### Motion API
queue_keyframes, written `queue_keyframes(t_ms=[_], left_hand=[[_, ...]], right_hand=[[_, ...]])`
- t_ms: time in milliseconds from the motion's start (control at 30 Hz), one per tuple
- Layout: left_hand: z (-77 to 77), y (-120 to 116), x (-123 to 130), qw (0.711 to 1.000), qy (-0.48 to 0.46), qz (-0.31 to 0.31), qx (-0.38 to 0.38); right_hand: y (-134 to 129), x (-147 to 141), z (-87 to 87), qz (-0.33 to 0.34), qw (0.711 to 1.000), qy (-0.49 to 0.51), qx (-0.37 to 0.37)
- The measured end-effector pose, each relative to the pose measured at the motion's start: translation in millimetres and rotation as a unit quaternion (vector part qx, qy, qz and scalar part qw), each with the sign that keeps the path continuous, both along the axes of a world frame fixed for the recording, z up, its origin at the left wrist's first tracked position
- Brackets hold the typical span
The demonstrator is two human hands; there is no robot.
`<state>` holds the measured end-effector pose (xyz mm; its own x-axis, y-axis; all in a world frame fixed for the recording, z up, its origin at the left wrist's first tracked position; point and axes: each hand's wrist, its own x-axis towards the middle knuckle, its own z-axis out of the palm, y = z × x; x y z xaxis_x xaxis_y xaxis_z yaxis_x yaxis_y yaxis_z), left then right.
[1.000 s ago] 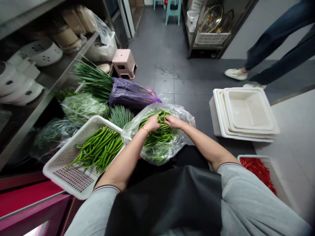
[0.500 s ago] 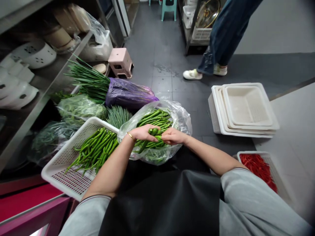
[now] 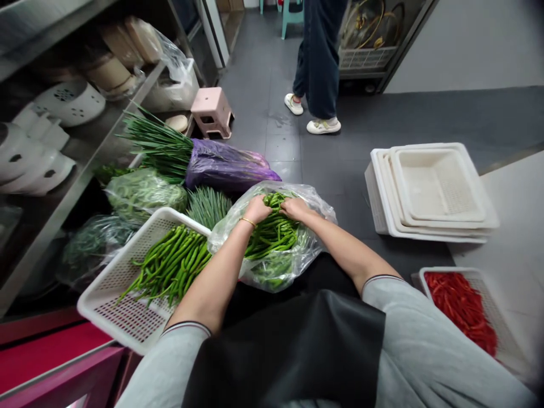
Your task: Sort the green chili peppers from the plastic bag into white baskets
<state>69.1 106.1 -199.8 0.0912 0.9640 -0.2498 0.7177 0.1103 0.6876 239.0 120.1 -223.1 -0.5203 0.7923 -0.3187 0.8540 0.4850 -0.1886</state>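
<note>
A clear plastic bag [image 3: 317,198] full of long green chili peppers [image 3: 274,241] lies open in front of me. Both hands reach into its far side. My left hand [image 3: 258,211], with a thin gold bracelet at the wrist, is closed on green peppers. Just right of it, my right hand [image 3: 295,208] has its fingers curled onto peppers too, their tips partly hidden. A few peppers show between the hands. Left of the bag, a white perforated basket [image 3: 106,309] holds more green chili peppers [image 3: 174,263], laid roughly side by side.
Leafy greens in a purple wrapper [image 3: 229,164] and bagged vegetables [image 3: 144,190] lie beyond the basket. A pink stool [image 3: 212,110] stands farther back. Stacked white baskets [image 3: 442,218] and a basket of red chilies [image 3: 461,309] are at right. Another person's legs [image 3: 321,62] are ahead.
Both hands have moved away from me to the bag's far side, from above its middle, where the left held a few peppers. The other person has stepped left.
</note>
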Motion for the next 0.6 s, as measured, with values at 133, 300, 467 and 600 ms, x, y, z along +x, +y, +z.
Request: queue_keyframes(t_ms=[133, 300, 467, 600], left_hand=[[-7.0, -0.5, 2.2, 0.994, -0.015, -0.091, -0.056], [6.7, -18.9, -18.7, 0.941, -0.239, -0.177, -0.161], [8.2, -20.0, -27.4, 0.953, -0.245, -0.129, -0.121], [-7.0, -3.7, -16.0, 0.987, -0.151, -0.004, -0.045]], right_hand=[[-17.2, 21.1, -5.2, 0.036, 0.980, 0.194, -0.037], [-40.2, 42.1, -5.6, -0.018, 0.822, 0.457, -0.339], [-13.2, 40.3, 15.8, 0.062, 0.886, 0.313, -0.336], [19.7, 24.1, 10.9, -0.016, 0.998, 0.061, 0.015]])
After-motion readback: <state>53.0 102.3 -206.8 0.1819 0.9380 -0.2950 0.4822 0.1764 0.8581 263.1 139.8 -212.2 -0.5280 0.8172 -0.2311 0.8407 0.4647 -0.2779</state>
